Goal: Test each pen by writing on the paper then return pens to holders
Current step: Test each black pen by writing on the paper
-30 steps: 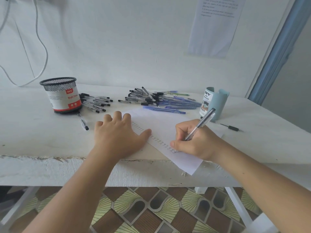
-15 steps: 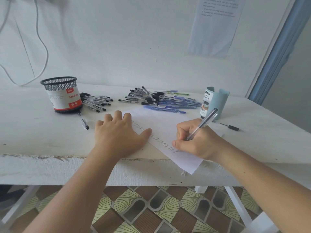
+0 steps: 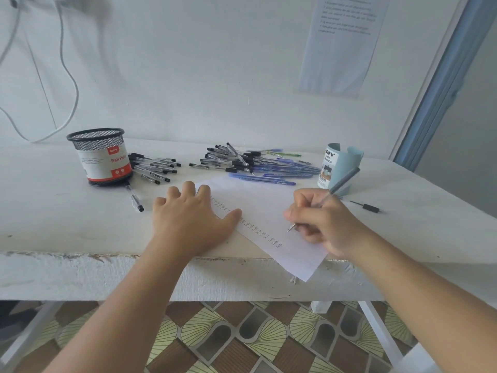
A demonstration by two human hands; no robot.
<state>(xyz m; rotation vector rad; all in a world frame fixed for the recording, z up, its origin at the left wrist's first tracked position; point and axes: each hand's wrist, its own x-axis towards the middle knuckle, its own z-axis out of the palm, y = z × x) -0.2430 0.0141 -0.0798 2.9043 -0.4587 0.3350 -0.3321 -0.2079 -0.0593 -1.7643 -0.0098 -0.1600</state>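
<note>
Fingers [image 3: 302, 212] of the right hand [image 3: 326, 224] are curled tight round a clear pen [image 3: 343, 182], its tip at the paper [image 3: 269, 200] near the worktop's [image 3: 53, 224] front edge, beside a slanting column of written marks; cannot tell if the tip touches. Left hand [image 3: 191, 219] lies flat on the sheet's left edge, fingers straight and spread, gripping nothing. Toward the back edge: mesh holder [image 3: 100, 157] at left with black pens [image 3: 154, 166] beside it, mixed pen pile [image 3: 255, 164] at centre, pale blue holder [image 3: 349, 160] at right.
</note>
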